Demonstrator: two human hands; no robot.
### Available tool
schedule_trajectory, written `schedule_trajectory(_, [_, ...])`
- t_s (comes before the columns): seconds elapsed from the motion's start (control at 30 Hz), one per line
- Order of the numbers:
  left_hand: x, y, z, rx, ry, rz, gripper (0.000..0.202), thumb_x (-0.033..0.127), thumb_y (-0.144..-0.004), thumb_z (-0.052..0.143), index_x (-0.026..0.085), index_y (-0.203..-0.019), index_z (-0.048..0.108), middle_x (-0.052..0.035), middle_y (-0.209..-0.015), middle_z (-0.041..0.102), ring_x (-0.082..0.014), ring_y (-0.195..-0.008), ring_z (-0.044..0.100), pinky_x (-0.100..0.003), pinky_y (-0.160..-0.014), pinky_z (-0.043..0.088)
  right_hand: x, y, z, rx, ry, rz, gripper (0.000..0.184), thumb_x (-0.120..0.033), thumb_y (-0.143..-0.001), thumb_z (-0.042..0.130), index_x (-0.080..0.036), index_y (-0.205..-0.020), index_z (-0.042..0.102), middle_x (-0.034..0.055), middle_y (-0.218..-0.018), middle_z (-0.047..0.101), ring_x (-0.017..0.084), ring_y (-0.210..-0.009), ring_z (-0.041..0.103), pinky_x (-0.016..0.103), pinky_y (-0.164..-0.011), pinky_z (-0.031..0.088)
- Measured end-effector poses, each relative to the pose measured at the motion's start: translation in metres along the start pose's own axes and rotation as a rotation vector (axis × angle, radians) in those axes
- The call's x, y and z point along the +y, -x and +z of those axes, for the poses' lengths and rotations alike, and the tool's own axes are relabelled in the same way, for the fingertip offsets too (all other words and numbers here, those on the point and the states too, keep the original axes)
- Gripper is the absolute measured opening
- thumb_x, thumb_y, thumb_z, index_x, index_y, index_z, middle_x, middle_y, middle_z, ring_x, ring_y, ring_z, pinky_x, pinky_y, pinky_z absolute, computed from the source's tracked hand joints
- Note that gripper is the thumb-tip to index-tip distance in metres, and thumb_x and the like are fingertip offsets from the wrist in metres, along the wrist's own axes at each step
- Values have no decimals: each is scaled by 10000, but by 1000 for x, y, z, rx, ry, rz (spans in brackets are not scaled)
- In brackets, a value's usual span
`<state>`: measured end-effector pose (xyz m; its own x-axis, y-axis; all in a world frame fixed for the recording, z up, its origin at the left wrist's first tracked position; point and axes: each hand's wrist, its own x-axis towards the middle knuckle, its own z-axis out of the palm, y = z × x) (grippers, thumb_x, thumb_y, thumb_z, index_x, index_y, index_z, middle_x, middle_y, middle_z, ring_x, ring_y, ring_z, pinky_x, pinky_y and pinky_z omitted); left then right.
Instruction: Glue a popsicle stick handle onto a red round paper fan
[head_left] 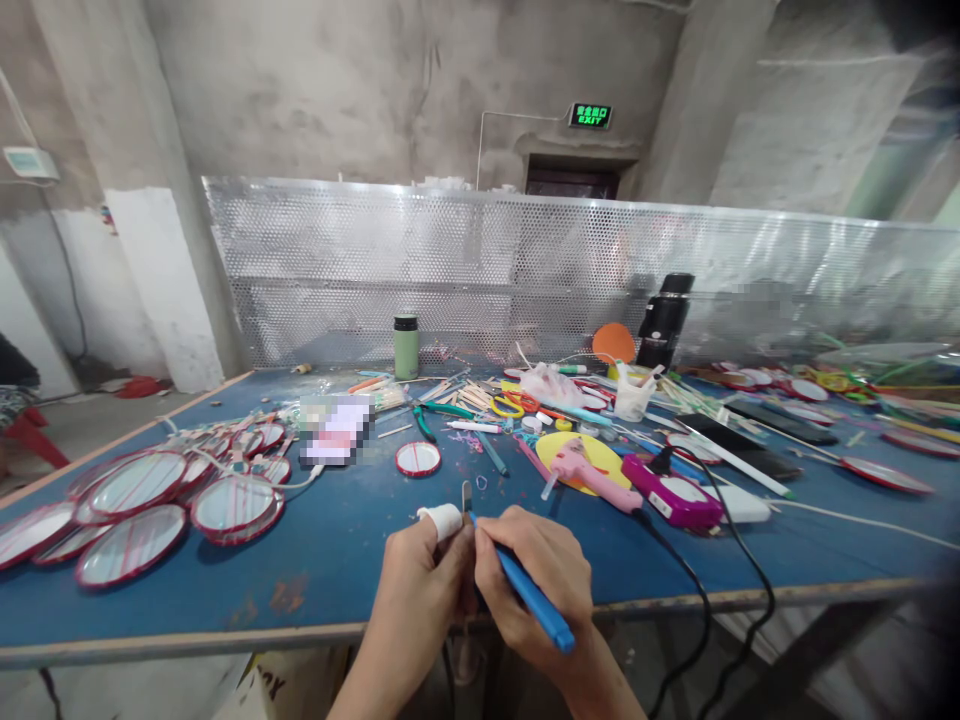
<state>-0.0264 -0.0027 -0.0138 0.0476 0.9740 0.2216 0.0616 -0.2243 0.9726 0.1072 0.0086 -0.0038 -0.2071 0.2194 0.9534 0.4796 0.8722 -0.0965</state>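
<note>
Close to the table's front edge, my left hand (424, 575), with a white wrap (442, 520) on one digit, pinches a small flat stick (466, 496) that looks wooden. Only the stick's upper end shows; my fingers hide the rest. My right hand (536, 565) is closed around a blue pen (538, 605), its tip at the stick beside my left fingers. Just beyond my hands lies a small round disc with a red rim (418, 459). Green-handled pliers (424, 422) rest behind it.
Large red-rimmed discs (139, 482) pile up at left near a phone (339, 432). A pink glue gun (592, 475) lies on a yellow disc (566, 448) at right, beside a purple device (671, 492) with cables. A green bottle (406, 348) and black flask (664, 322) stand behind.
</note>
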Motion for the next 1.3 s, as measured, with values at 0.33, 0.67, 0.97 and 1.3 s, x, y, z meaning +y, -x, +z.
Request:
schedule_trajectory(0.33, [-3, -1, -1, -11, -15, -8, 383, 494, -923, 510, 187, -695, 541, 43, -484, 515, -104, -425, 479, -189, -421, 358, 0, -1, 1, 30, 28, 10, 123, -58, -880, 603, -162, -942, 628, 30, -721, 673, 157, -665, 656, 292, -668, 506])
schedule_trajectory(0.67, [2, 0, -1, -17, -2, -10, 403, 509, -917, 518, 189, -673, 530, 37, -481, 514, -110, -438, 483, -193, -429, 360, 0, -1, 0, 12, 40, 19, 105, -74, -891, 594, -169, -922, 629, 28, -724, 683, 155, -665, 667, 286, -677, 512])
schedule_trajectory(0.97, [0, 1, -1, -7, -3, -9, 399, 500, -918, 524, 190, -668, 525, 38, -485, 515, -111, -441, 489, -191, -433, 363, 0, 0, 1, 5, 31, 23, 115, -75, -889, 596, -173, -941, 627, 29, -740, 691, 161, -677, 673, 299, -703, 526])
schedule_trajectory(1.3, [4, 0, -1, -2, 4, -1, 395, 496, -908, 543, 186, -662, 541, 34, -472, 522, -106, -424, 484, -186, -422, 356, -1, 0, 0, 21, 49, 23, 115, -77, -882, 592, -182, -919, 625, 29, -721, 691, 165, -659, 678, 295, -664, 527])
